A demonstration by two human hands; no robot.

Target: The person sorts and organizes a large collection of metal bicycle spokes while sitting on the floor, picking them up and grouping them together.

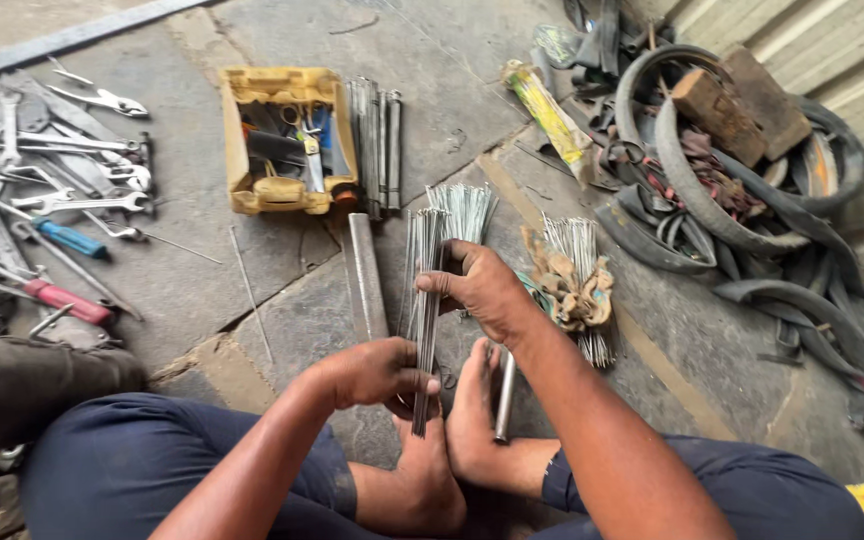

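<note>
While the left hand grips the lower end of a bundle of thin metal spokes, the right hand closes around its middle, holding it nearly upright above the bare feet. Another spoke bundle, wrapped in rag, lies just right; a yellow tool tray sits beyond, on the concrete floor.

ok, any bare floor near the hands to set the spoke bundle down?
Bare concrete between the yellow tray and the scattered wrenches, down to the left hand. Another strip right of the rag-tied spokes. Crowded: old tyres, and around the spoke bundle.
</note>
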